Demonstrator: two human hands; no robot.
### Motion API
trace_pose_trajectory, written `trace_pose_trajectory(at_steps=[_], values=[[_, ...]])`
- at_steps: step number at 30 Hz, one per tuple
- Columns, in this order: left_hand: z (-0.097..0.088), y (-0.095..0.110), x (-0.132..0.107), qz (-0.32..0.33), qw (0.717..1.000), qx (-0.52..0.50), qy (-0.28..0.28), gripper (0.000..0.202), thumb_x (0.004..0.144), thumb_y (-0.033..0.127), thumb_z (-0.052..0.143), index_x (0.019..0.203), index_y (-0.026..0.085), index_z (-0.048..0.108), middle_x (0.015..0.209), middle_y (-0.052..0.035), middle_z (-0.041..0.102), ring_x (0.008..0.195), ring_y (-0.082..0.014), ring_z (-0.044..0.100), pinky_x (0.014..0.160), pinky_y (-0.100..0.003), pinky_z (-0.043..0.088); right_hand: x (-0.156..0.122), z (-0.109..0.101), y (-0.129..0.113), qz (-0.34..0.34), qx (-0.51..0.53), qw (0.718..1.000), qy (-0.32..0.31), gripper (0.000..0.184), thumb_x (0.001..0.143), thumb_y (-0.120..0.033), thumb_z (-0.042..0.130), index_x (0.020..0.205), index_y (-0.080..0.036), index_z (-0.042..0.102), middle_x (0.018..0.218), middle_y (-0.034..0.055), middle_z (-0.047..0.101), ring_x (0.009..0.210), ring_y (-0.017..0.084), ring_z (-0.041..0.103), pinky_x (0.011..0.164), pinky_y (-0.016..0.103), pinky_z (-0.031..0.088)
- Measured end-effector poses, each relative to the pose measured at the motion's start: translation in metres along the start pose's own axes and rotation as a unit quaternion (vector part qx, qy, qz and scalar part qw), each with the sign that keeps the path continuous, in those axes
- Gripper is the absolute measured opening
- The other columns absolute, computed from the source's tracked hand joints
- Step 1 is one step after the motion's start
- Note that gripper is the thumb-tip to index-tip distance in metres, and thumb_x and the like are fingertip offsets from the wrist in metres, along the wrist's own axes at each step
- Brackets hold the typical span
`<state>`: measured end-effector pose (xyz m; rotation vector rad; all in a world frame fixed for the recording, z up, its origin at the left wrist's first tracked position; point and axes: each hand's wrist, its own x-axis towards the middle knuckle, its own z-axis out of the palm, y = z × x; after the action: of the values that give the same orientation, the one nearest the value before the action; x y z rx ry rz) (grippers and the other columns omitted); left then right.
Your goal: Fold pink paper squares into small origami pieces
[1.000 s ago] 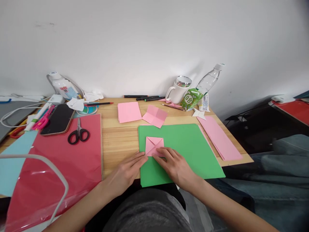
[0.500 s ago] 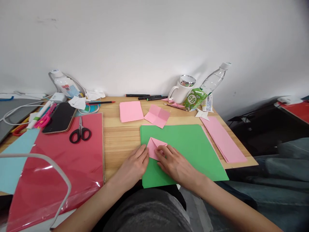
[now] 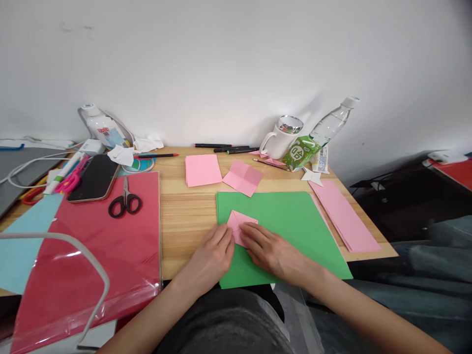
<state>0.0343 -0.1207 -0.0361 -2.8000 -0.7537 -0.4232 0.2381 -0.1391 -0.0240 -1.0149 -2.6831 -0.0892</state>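
A small folded piece of pink paper (image 3: 238, 218) lies on the green sheets (image 3: 291, 236), creases and flaps showing on its top. My left hand (image 3: 218, 253) grips its left edge, fingers close together and bent. From the right, my right hand (image 3: 266, 248) presses the folded flaps with its fingers together; the fingers cover the paper's lower right part, and the thumb is mostly hidden. Just beyond the green sheets are a creased pink square (image 3: 243, 178) and a stack of pink squares (image 3: 203, 170).
Scissors (image 3: 125, 200) and a phone (image 3: 95, 179) rest on a red sheet pack (image 3: 106, 255) at left. Pens (image 3: 236, 149), a mug (image 3: 280, 140), a green carton (image 3: 300, 152) and a tilted bottle (image 3: 332, 123) stand along the wall. Pink strips (image 3: 344, 216) lie at right.
My right fingers have gone from pinching a raised flap to pressing it down on the paper. My left hand stays at the left edge. The view has shifted slightly.
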Motion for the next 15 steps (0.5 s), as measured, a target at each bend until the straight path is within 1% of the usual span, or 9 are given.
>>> trace_pose_trajectory(at_steps=[2, 4, 5, 7, 9, 11, 13, 15], values=[[-0.003, 0.005, 0.005, 0.029, 0.999, 0.027, -0.011, 0.026, 0.084, 0.005, 0.044, 0.101, -0.001, 0.062, 0.104, -0.0198, 0.066, 0.106, -0.0289, 0.058, 0.093, -0.04, 0.044, 0.0, -0.001, 0.003, -0.011, 0.008, 1.0, -0.006, 0.028, 0.089, -0.008, 0.042, 0.113, -0.002, 0.056, 0.116, 0.022, 0.059, 0.116, 0.03, 0.054, 0.095, 0.043, 0.052], [-0.007, 0.009, 0.011, 0.051, 0.996, 0.049, -0.048, 0.023, 0.083, 0.003, 0.042, 0.093, 0.002, 0.063, 0.095, -0.0185, 0.067, 0.095, -0.0264, 0.061, 0.085, -0.039, 0.047, 0.001, -0.004, 0.005, -0.018, 0.024, 0.999, -0.015, 0.027, 0.089, -0.009, 0.045, 0.111, -0.002, 0.057, 0.115, 0.0221, 0.06, 0.116, 0.03, 0.054, 0.097, 0.043, 0.051], [-0.008, 0.01, 0.013, 0.056, 0.995, 0.056, -0.062, 0.023, 0.083, 0.002, 0.041, 0.091, 0.003, 0.063, 0.092, -0.0179, 0.067, 0.09, -0.0254, 0.061, 0.081, -0.038, 0.048, 0.001, -0.006, 0.006, -0.018, 0.036, 0.999, -0.02, 0.026, 0.088, -0.011, 0.048, 0.11, -0.003, 0.058, 0.115, 0.022, 0.06, 0.116, 0.031, 0.054, 0.097, 0.044, 0.051], [-0.009, 0.011, 0.015, 0.055, 0.994, 0.052, -0.075, 0.023, 0.083, 0.002, 0.041, 0.091, 0.003, 0.062, 0.089, -0.0172, 0.066, 0.085, -0.0245, 0.061, 0.076, -0.037, 0.049, 0.0, -0.009, 0.009, -0.006, 0.068, 0.997, -0.036, 0.027, 0.087, -0.016, 0.054, 0.112, -0.005, 0.058, 0.118, 0.0212, 0.058, 0.119, 0.031, 0.052, 0.095, 0.045, 0.052], [-0.007, 0.009, 0.014, 0.037, 0.997, 0.023, -0.064, 0.022, 0.083, 0.002, 0.041, 0.092, 0.004, 0.061, 0.089, -0.0162, 0.065, 0.086, -0.0243, 0.06, 0.075, -0.037, 0.049, -0.001, -0.012, 0.012, 0.01, 0.106, 0.993, -0.052, 0.033, 0.085, -0.022, 0.059, 0.114, -0.008, 0.057, 0.121, 0.0202, 0.057, 0.121, 0.031, 0.049, 0.094, 0.045, 0.051], [-0.001, 0.008, 0.011, 0.007, 0.999, -0.021, -0.04, 0.021, 0.085, 0.003, 0.04, 0.093, 0.006, 0.06, 0.089, -0.0142, 0.064, 0.088, -0.0238, 0.059, 0.076, -0.038, 0.05, -0.002, -0.012, 0.015, 0.026, 0.145, 0.988, -0.056, 0.033, 0.086, -0.024, 0.06, 0.116, -0.011, 0.057, 0.123, 0.018, 0.056, 0.121, 0.028, 0.049, 0.095, 0.044, 0.051], [0.006, 0.007, 0.008, -0.023, 0.997, -0.069, -0.009, 0.021, 0.087, 0.004, 0.039, 0.094, 0.009, 0.058, 0.09, -0.0122, 0.063, 0.09, -0.0233, 0.059, 0.079, -0.039, 0.05, -0.002, -0.009, 0.019, 0.048, 0.186, 0.981, -0.031, 0.025, 0.088, -0.023, 0.057, 0.111, -0.015, 0.061, 0.12, 0.0147, 0.058, 0.116, 0.024, 0.052, 0.092, 0.043, 0.052], [0.011, 0.008, 0.004, -0.04, 0.992, -0.116, 0.023, 0.022, 0.088, 0.005, 0.04, 0.1, 0.011, 0.058, 0.094, -0.0113, 0.063, 0.094, -0.0231, 0.059, 0.082, -0.041, 0.051, -0.001, -0.004, 0.021, 0.082, 0.228, 0.97, 0.01, 0.016, 0.089, -0.022, 0.055, 0.1, -0.018, 0.066, 0.111, 0.0111, 0.063, 0.107, 0.021, 0.057, 0.087, 0.04, 0.053]])
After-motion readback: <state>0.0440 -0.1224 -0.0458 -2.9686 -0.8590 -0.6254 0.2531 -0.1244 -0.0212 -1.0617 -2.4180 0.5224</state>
